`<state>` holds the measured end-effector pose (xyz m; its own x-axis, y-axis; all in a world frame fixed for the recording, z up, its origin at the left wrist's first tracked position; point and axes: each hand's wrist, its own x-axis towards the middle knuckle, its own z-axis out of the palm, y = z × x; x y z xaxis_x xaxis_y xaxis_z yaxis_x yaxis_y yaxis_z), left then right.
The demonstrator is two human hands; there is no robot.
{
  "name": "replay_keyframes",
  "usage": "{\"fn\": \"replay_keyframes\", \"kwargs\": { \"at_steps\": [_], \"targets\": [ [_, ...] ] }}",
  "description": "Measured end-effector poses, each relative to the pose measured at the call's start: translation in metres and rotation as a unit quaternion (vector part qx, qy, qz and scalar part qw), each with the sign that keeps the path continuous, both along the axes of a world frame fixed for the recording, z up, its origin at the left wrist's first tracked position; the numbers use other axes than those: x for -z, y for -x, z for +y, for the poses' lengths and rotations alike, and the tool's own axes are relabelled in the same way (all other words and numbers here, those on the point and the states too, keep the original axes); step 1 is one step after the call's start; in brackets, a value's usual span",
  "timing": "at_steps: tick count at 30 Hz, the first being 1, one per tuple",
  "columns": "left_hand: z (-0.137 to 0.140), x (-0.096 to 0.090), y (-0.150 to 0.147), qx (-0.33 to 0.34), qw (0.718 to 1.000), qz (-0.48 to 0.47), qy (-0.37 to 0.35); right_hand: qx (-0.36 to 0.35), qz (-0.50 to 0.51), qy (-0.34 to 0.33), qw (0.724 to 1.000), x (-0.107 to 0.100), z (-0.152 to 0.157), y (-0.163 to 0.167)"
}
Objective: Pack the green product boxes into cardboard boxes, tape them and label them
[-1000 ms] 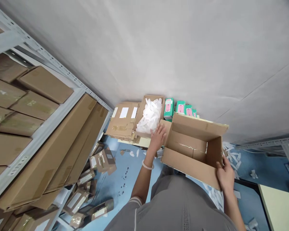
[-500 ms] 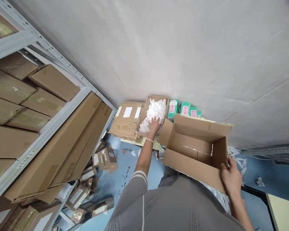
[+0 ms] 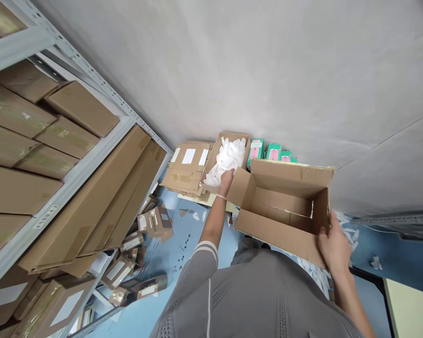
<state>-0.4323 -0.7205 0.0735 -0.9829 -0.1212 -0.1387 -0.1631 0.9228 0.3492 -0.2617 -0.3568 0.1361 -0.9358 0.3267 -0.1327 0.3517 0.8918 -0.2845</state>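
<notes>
My left hand reaches into a shallow cardboard box by the wall. Its fingers are curled into a heap of white packing strips, and the fingertips are partly buried among them. On the right, my right hand grips the end of an open cardboard carton, thumb over the near wall and fingers behind the end wall. Tilted toward me, the carton shows a bare inside with a light slit at the bottom. One short flap sticks out toward my left wrist.
Flattened cardboard is stacked left of the strip box. Green and pink boxes stand behind the carton. A metal rack full of cartons fills the left, with small boxes on the blue floor. A pale tabletop lies at lower right.
My left hand has gone from spread fingers on top of the white strips to curled fingers lower in the heap. The carton and my right hand have shifted slightly left and up in view.
</notes>
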Motion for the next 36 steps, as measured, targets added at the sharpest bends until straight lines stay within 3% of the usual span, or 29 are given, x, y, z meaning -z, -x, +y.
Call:
{"fn": "replay_keyframes", "kwargs": {
  "at_steps": [5,10,14,18,21,26,30,36],
  "targets": [
    [-0.012,-0.029,-0.008,-0.033,0.999,0.002,0.001,-0.026,-0.029,-0.038,0.999,-0.009,-0.006,0.003],
    [-0.025,-0.073,-0.025,-0.038,0.996,0.080,-0.009,-0.040,-0.030,-0.051,0.997,-0.013,-0.008,0.005],
    [-0.014,-0.109,-0.047,0.040,0.986,0.162,-0.029,-0.048,-0.018,-0.057,0.997,-0.018,-0.012,0.006],
    [0.025,-0.128,-0.071,0.159,0.965,0.202,-0.053,-0.050,-0.026,-0.077,0.995,-0.020,-0.015,0.007],
    [0.062,-0.121,-0.083,0.240,0.953,0.178,-0.058,-0.061,-0.015,-0.081,0.995,-0.020,-0.016,0.008],
    [0.107,-0.083,-0.095,0.292,0.950,0.086,-0.070,-0.068,-0.001,-0.068,0.995,-0.019,-0.018,0.007],
    [0.118,-0.060,-0.100,0.299,0.948,0.057,-0.095,-0.055,-0.014,-0.070,0.996,-0.019,-0.019,0.006],
    [0.115,-0.055,-0.101,0.321,0.941,0.077,-0.081,-0.057,-0.008,-0.063,0.996,-0.017,-0.018,0.005]
  ]
}}
